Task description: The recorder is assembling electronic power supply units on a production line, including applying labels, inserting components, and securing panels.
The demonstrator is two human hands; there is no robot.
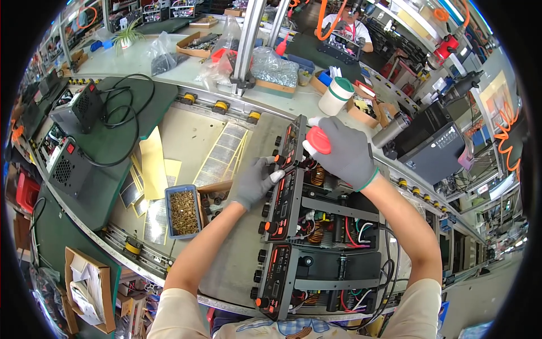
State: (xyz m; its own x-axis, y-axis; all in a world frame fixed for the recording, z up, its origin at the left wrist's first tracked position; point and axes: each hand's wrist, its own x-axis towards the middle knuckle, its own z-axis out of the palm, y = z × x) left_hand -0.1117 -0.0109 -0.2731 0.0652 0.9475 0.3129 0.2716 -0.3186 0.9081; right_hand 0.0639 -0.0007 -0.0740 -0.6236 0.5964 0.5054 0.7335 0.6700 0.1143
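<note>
Several black electronic units with knobbed front panels stand in a row before me. My left hand (254, 183), in a grey glove with white fingertips, is curled at the front of the farthest unit (292, 141), fingers closed at its orange-tipped knob (279, 160). Above that unit's inner side, my right hand (344, 150), gloved the same way, is wrapped round a red round-ended tool (318, 140); its working end is hidden. The middle unit (285, 203) and nearest unit (275, 277) lie open, showing copper coils (315, 230) and wires.
Left of the units are a blue tray (183, 212) of small brass-coloured parts, a cardboard box (217, 200) of dark knobs and yellow label sheets (152, 164). Cased units (73, 164) with black cables stand farther left. A white-green canister (337, 96) stands beyond; a person works behind.
</note>
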